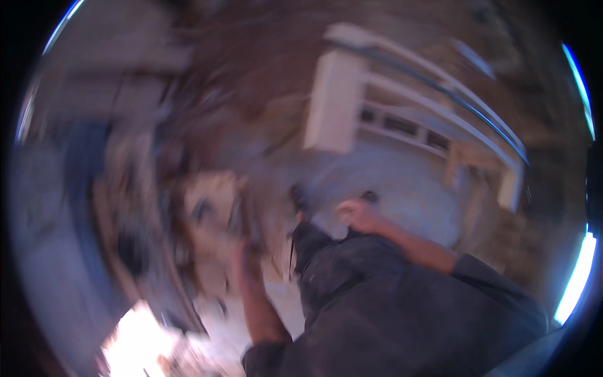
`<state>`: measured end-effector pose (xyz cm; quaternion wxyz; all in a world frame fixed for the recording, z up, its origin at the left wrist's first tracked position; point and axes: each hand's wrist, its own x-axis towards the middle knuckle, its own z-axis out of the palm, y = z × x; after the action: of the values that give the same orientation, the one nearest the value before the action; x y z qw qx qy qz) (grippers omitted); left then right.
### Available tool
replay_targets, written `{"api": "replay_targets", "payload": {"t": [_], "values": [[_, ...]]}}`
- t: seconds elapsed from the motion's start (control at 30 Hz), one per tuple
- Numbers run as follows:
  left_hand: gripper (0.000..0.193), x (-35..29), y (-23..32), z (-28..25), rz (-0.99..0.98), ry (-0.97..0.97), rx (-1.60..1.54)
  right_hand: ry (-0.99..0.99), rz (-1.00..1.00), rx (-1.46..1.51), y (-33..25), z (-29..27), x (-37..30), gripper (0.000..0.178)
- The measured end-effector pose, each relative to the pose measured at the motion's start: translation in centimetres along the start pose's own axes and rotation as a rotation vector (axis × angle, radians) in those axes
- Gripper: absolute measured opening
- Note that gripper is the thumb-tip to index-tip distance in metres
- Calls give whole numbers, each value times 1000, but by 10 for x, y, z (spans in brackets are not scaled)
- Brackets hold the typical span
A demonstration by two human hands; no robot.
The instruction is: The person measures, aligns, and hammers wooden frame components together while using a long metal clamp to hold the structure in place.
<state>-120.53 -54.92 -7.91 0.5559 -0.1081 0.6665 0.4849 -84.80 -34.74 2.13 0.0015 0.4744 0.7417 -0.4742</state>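
Motion blurs the whole view. My right hand is in front of my body, right of the middle, its fingers curled in a loose fist. Nothing shows sticking out of it. Lower and to the left hangs my left hand, its fingers smeared, so I cannot tell whether it holds anything. A dark smear lies along its right side. Beyond it is a pale, light-brown object with dark patches, its kind too blurred to name.
A white frame with long rails and a dark bar stands ahead on the right. Long blurred boards or beams run along the left. Grey floor lies around my feet. Bright light falls at the lower left.
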Motion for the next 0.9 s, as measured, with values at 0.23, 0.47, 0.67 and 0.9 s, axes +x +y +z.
{"api": "replay_targets", "payload": {"t": [0.23,0.47,0.67,0.9], "values": [[28,-25,23,-76,-74,129,106,-177,300,215,-43,5,-11,30],[43,-62,90,37,51,148,-336,71,233,321,12,6,-41,25],[48,-157,63,221,311,-178,131,167,62,546,53,-67,-67,30],[46,-241,-30,487,112,-742,680,553,-31,903,120,-212,-114,33]]}}
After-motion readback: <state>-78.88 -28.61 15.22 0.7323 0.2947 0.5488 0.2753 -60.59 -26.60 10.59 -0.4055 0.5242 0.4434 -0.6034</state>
